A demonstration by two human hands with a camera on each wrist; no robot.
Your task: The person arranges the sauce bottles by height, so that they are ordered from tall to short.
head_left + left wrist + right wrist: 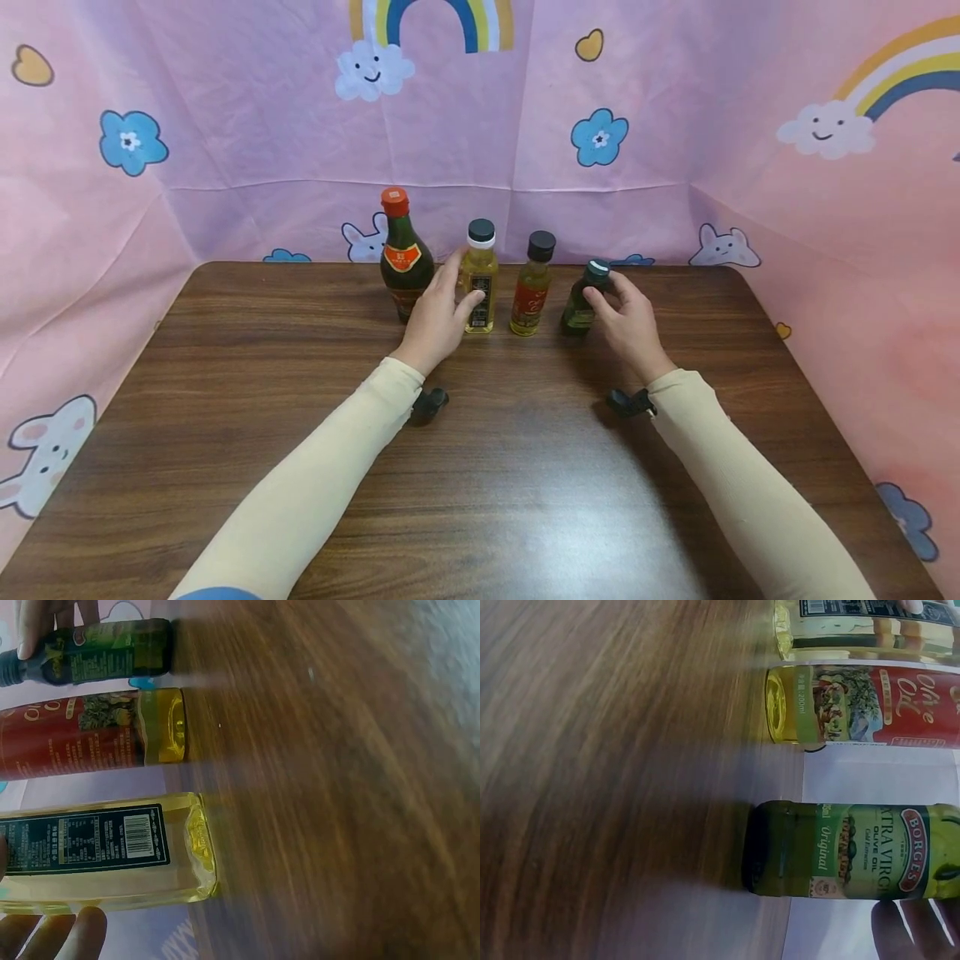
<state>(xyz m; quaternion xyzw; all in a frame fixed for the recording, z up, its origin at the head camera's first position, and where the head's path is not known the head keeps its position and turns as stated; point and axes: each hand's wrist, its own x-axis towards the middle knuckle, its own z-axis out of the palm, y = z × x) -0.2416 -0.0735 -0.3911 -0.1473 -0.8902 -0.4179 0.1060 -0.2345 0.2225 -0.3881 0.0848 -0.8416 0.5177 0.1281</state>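
Four bottles is the row; my left hand (438,321) grips the clear bottle of yellow oil (481,275), thumb on its front label and fingers around the far side. In the left wrist view this oil bottle (180,877) shows a dark label with a barcode. My right hand (630,323) holds the small green olive oil bottle (577,312) near its neck, between thumb and fingers. Its green label reads extra virgin in the right wrist view (870,851). Between the two hands stands a red-labelled olive oil bottle (530,300), untouched, with a black cap.
Left of my left hand stands a dark bottle with a red cap (405,258), partly hidden by that hand. All stand near the back edge of the brown wooden table (510,483). A pink patterned cloth (285,125) hangs behind and at both sides.
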